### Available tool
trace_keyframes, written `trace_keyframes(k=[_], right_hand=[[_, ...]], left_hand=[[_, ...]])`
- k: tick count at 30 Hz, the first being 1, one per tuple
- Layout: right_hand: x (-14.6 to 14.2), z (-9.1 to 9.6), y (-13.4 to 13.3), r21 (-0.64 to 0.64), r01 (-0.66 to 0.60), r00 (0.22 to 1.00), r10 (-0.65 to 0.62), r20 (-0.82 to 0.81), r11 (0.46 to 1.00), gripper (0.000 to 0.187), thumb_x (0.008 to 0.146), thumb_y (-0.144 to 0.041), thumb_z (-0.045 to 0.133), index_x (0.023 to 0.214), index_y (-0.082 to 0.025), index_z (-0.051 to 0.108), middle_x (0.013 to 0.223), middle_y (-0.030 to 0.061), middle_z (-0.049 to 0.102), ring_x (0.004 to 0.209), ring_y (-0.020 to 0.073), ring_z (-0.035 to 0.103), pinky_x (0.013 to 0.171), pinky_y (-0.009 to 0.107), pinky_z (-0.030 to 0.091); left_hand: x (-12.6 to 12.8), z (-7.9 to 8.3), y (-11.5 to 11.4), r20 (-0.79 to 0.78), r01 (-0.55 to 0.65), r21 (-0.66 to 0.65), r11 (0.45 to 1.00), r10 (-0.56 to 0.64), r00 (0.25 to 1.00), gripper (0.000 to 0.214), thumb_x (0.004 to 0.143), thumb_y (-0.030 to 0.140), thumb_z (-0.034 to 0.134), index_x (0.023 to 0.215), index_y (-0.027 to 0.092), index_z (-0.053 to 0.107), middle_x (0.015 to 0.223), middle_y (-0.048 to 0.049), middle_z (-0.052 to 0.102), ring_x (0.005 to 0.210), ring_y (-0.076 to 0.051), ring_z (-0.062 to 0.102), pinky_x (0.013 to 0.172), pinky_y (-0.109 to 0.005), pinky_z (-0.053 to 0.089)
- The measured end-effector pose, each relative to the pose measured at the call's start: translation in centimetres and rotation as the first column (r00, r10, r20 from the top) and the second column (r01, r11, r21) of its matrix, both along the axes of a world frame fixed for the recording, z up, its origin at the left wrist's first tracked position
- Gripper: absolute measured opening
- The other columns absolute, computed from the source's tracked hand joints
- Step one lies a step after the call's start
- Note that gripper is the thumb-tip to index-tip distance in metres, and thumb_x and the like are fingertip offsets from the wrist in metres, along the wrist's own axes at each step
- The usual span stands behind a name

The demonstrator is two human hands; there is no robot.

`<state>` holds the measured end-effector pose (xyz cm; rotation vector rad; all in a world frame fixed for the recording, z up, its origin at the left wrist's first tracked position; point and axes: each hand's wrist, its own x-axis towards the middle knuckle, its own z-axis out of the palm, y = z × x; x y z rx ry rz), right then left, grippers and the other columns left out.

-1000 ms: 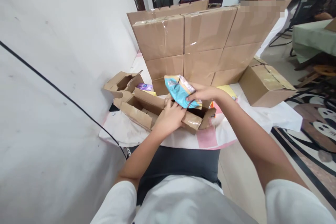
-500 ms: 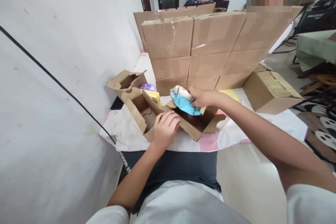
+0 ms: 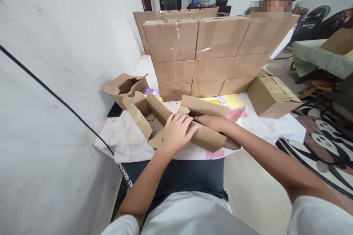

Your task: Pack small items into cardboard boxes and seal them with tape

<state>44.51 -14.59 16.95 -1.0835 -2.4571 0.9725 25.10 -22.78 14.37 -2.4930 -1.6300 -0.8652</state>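
An open cardboard box [image 3: 209, 137] lies on the cloth in front of me, its flaps raised. My left hand [image 3: 179, 130] is closed over its left edge, fingers bent across the rim and the thumb toward the near side. My right hand [image 3: 208, 122] reaches down inside the same box, its fingers hidden by the cardboard. The blue pouch is out of sight, so whether the right hand still holds it does not show. Just left stands a second open box [image 3: 138, 119] with a dark string-like thing in it.
Stacked taped boxes [image 3: 173, 40] form a wall behind. Another open box [image 3: 116, 95], a purple packet [image 3: 150, 91] and a black phone-like object [image 3: 114, 110] are at left. A closed box [image 3: 274, 97] sits right, near a yellow sheet [image 3: 234, 101]. Beyond the stack is a person.
My right hand has lowered the blue pouch into the box, and both fingers and pouch are now hidden. The left hand stays at the box edge. The view has shifted slightly.
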Motion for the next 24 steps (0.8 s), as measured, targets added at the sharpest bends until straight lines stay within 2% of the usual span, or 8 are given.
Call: trace_keyframes(k=[3, 5, 7, 8, 12, 19, 21, 24], right_hand=[[5.1, 1.0, -1.7, 0.093, 0.278, 0.942, -0.253, -0.222, 0.956, 0.023, 0.091, -0.038, 0.063, 0.108, -0.026, 0.072, 0.106, 0.0035, 0.075, 0.097, 0.0227, 0.069, 0.085, 0.037, 0.055], [8.2, -0.8, -3.6, 0.109, 0.691, 0.661, -0.564, -0.494, 0.714, 0.025, 0.096, -0.042, 0.053, 0.098, -0.024, 0.07, 0.093, 0.0044, 0.072, 0.088, 0.0216, 0.067, 0.08, 0.036, 0.054], [9.5, -4.4, -5.7, 0.018, 0.89, 0.35, -0.657, -0.668, 0.455, 0.029, 0.096, -0.045, 0.049, 0.086, -0.022, 0.065, 0.083, 0.0043, 0.066, 0.08, 0.0211, 0.063, 0.076, 0.036, 0.053], [9.3, -6.4, -6.7, -0.027, 0.894, 0.307, -0.656, -0.69, 0.447, 0.029, 0.094, -0.047, 0.051, 0.086, -0.022, 0.063, 0.084, 0.0048, 0.066, 0.081, 0.0219, 0.064, 0.077, 0.037, 0.053], [5.8, -11.5, -8.1, -0.136, 0.758, 0.396, -0.615, -0.682, 0.638, 0.043, 0.089, -0.059, 0.055, 0.115, -0.025, 0.057, 0.119, 0.0108, 0.066, 0.113, 0.0284, 0.064, 0.097, 0.044, 0.054], [4.8, -9.1, -5.3, -0.283, 0.645, 0.491, -0.669, -0.558, 0.71, 0.053, 0.08, -0.053, 0.069, 0.12, -0.023, 0.053, 0.119, 0.0123, 0.066, 0.109, 0.0298, 0.064, 0.091, 0.046, 0.055], [4.9, -8.5, -4.9, -0.239, 0.645, 0.563, -0.662, -0.494, 0.726, 0.054, 0.076, -0.046, 0.073, 0.122, -0.022, 0.055, 0.12, 0.0123, 0.066, 0.108, 0.03, 0.064, 0.093, 0.047, 0.054], [4.4, -8.4, -4.6, -0.042, 0.679, 0.578, -0.569, -0.585, 0.733, 0.048, 0.083, -0.044, 0.07, 0.125, -0.025, 0.058, 0.133, 0.0115, 0.063, 0.126, 0.0302, 0.058, 0.11, 0.051, 0.045]], left_hand=[[0.4, -0.5, 0.4, -0.045, -0.067, -0.016, 0.998, 0.066, 0.997, 0.057, 0.096, 0.055, 0.057, 0.141, 0.019, 0.055, 0.162, -0.0166, 0.041, 0.153, -0.036, 0.034, 0.12, -0.051, 0.037], [0.6, -1.5, 0.7, -0.036, -0.135, -0.046, 0.99, 0.133, 0.99, 0.075, 0.094, 0.059, 0.058, 0.152, 0.013, 0.042, 0.167, -0.0233, 0.028, 0.157, -0.04, 0.022, 0.12, -0.056, 0.036], [0.9, -2.6, 1.0, -0.071, -0.118, -0.13, 0.985, 0.109, 0.991, 0.079, 0.095, 0.059, 0.055, 0.154, 0.009, 0.037, 0.163, -0.028, 0.033, 0.156, -0.04, 0.027, 0.121, -0.059, 0.034], [1.0, -3.0, 1.2, -0.104, -0.077, -0.169, 0.982, 0.06, 0.993, 0.079, 0.096, 0.06, 0.055, 0.154, 0.009, 0.038, 0.162, -0.0282, 0.036, 0.155, -0.04, 0.028, 0.122, -0.061, 0.031], [1.1, -3.0, 1.5, -0.174, 0.062, -0.162, 0.985, -0.09, 0.981, 0.083, 0.086, 0.068, 0.064, 0.148, 0.017, 0.047, 0.157, -0.022, 0.046, 0.154, -0.043, 0.027, 0.122, -0.073, 0.016], [0.9, -4.6, 0.0, -0.066, 0.134, 0.306, 0.943, -0.119, 0.991, 0.007, 0.092, 0.034, 0.067, 0.088, 0.028, 0.067, 0.1, -0.0043, 0.072, 0.108, -0.024, 0.064, 0.123, -0.055, 0.028], [1.1, -5.6, -0.2, 0.02, 0.018, 0.372, 0.928, -0.027, 0.999, 0.006, 0.092, 0.036, 0.068, 0.091, 0.029, 0.068, 0.109, -0.0063, 0.072, 0.119, -0.027, 0.062, 0.122, -0.057, 0.029], [1.6, -6.0, 0.4, 0.102, -0.106, 0.258, 0.96, 0.082, 0.991, 0.052, 0.087, 0.057, 0.071, 0.124, 0.021, 0.064, 0.14, -0.0199, 0.059, 0.144, -0.038, 0.044, 0.122, -0.061, 0.031]])
